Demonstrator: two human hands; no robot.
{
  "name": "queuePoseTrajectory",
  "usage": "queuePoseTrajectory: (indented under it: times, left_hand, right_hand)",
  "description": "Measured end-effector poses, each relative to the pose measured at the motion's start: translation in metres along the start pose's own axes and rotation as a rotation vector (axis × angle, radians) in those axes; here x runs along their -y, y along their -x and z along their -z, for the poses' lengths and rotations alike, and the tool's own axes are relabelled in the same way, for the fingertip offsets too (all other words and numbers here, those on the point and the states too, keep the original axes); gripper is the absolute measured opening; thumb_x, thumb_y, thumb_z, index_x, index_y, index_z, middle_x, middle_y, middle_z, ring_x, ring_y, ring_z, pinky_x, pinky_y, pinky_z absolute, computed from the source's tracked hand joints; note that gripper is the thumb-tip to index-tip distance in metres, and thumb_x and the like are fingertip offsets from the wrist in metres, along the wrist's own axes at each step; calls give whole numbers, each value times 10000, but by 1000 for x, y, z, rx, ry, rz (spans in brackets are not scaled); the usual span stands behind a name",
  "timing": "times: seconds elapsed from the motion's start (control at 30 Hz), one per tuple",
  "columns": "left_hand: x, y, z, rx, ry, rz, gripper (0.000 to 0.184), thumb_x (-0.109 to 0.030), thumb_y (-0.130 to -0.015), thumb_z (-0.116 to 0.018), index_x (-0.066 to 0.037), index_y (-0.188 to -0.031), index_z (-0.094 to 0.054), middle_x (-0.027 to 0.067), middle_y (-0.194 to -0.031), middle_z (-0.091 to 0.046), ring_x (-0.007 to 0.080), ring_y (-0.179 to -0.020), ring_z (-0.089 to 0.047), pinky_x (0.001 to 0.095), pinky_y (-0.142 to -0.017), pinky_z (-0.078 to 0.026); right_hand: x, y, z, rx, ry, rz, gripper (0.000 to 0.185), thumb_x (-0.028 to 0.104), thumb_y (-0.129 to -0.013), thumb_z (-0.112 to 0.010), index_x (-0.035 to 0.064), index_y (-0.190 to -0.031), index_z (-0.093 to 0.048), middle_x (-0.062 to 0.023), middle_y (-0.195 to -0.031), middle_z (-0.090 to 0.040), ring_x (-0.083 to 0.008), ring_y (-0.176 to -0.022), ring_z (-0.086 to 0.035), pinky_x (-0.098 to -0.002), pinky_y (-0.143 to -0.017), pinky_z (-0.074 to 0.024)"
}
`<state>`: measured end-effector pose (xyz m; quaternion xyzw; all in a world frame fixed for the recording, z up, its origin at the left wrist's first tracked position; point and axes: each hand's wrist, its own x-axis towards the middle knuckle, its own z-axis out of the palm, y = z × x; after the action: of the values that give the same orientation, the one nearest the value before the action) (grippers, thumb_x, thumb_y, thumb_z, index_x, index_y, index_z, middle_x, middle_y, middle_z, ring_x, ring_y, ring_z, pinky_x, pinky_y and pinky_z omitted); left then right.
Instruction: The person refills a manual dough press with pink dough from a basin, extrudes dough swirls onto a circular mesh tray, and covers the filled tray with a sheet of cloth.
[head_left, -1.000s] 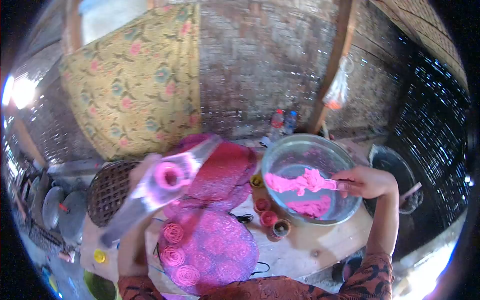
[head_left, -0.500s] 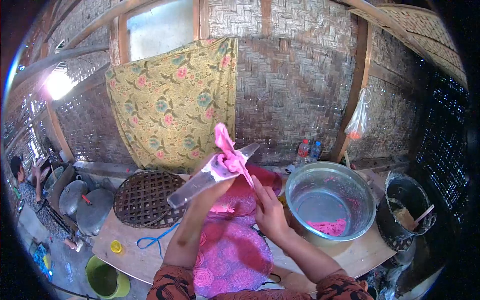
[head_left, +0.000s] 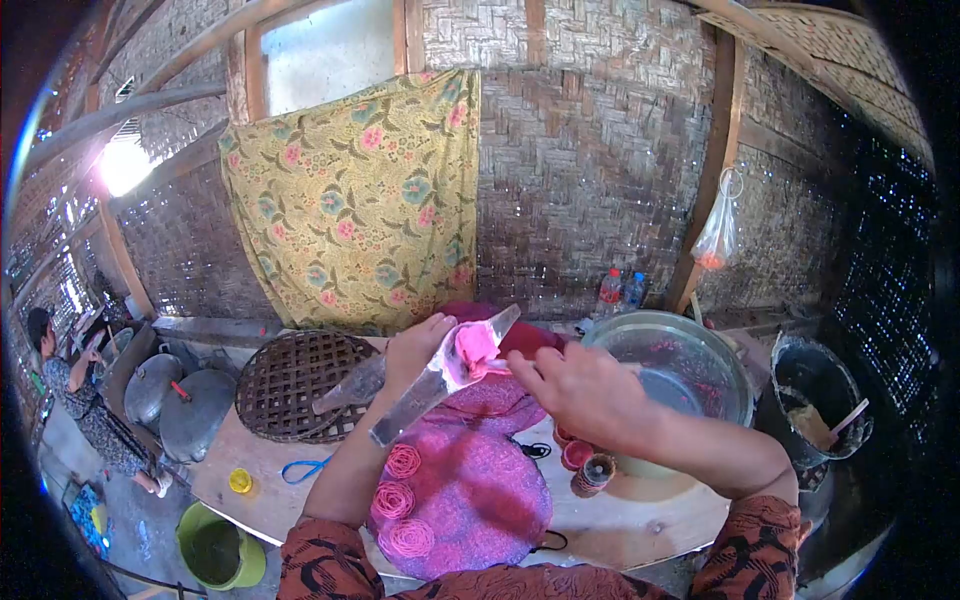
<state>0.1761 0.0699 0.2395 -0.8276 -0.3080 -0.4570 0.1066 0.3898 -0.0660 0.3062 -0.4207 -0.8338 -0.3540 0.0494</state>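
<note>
My left hand [head_left: 415, 352] is wrapped round a grey two-handled dough press [head_left: 408, 412], held tilted above the table. Pink dough [head_left: 476, 345] fills the opening at its middle. A second grey bar [head_left: 352, 388] shows behind my left forearm, perhaps the other part of the press. My right hand [head_left: 585, 388] is closed on a thin spatula-like stick, mostly hidden, whose pink-smeared end [head_left: 497, 367] touches the dough. Below lies a round pink-stained board [head_left: 480, 500] with coils of pink noodle-like strands [head_left: 407, 538] along its left side.
A large metal basin [head_left: 738, 372] stands right, beside small containers [head_left: 594, 474]. A woven tray [head_left: 285, 385], a blue strap [head_left: 303, 469] and a yellow cup [head_left: 240, 481] lie left. A black bucket [head_left: 790, 375] is far right. Another person [head_left: 85, 400] is at far left.
The dough has gone from sticking up above the press to sitting compactly in its opening. My right hand has moved up and to the right. The coils and small containers are now more visible.
</note>
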Motion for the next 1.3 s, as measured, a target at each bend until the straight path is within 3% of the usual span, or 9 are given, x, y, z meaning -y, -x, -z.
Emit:
queuePoseTrajectory:
  times: [0.17, 0.37, 0.43, 0.5, 0.67, 0.73, 0.9, 1.03, 1.3]
  left_hand:
    - [37, 19, -4, 10, -192, 125, 396, -384, -629, -759, -87, -840, -604, 76, -767, -590, 272, -709, -605, 346, -621, -492]
    - [-15, 3, 23, 105, 60, 204, 364, -350, -622, -765, -112, -859, -625, 68, -792, -596, 241, -727, -617, 329, -629, -492]
    - [-9, 11, 1, -15, 106, 27, 373, -335, -621, -767, -96, -876, -635, 66, -813, -614, 238, -746, -626, 312, -658, -502]
    - [-6, 18, -4, -9, 98, 25, 362, -325, -628, -767, -95, -873, -632, 66, -810, -611, 238, -736, -622, 314, -654, -500]
    - [22, 32, 0, -11, -5, 157, 334, -300, -646, -768, -91, -864, -625, 67, -804, -605, 239, -712, -610, 318, -644, -495]
    - [7, 29, 13, -31, 94, 165, 323, -290, -653, -768, -90, -861, -622, 67, -801, -602, 239, -703, -605, 320, -640, -493]
    - [-48, 14, 32, -13, 476, 111, 298, -265, -670, -768, -86, -852, -614, 68, -794, -595, 240, -679, -594, 324, -631, -488]
    - [-28, 29, -1, 33, 192, 84, 282, -281, -675, -734, -97, -853, -614, 65, -794, -595, 256, -713, -607, 337, -631, -492]
    - [-34, 30, -2, 105, -183, 137, 195, -241, -733, -634, -124, -888, -617, 74, -742, -592, 265, -699, -618, 377, -593, -494]
  right_hand:
    - [-25, 20, 62, 8, 46, -150, 407, 138, -740, -554, 101, -1146, -560, -31, -773, -540, -174, -683, -578, -301, -556, -464]
    - [-13, -10, 51, -11, 47, -9, 363, 138, -742, -559, 105, -1104, -567, -11, -720, -533, -179, -651, -576, -314, -519, -458]
    - [-4, -15, 27, -22, -15, 32, 323, 132, -745, -553, 90, -1064, -566, -26, -715, -531, -179, -619, -572, -321, -514, -460]
    - [5, -14, 18, -62, -8, 95, 287, 132, -752, -546, 81, -1034, -561, -30, -703, -522, -175, -600, -566, -317, -506, -460]
    - [-14, 17, 82, -43, 37, 5, 322, 137, -751, -548, 125, -1071, -581, -9, -680, -502, -170, -596, -563, -295, -479, -437]
    - [-13, 18, 96, -44, 10, 19, 314, 137, -753, -555, 54, -1054, -590, -39, -718, -566, -183, -628, -588, -309, -543, -467]
    - [-8, 1, 66, 3, -6, 37, 314, 140, -751, -552, 63, -1054, -585, -31, -689, -539, -184, -607, -586, -313, -503, -446]
    - [6, 9, 36, 39, 15, 123, 343, 131, -744, -551, 41, -1075, -563, -32, -684, -522, -184, -589, -577, -324, -484, -437]
    - [-28, 50, 66, -59, -76, -66, 315, 146, -750, -562, 139, -1064, -572, -18, -685, -529, -198, -619, -591, -330, -501, -454]
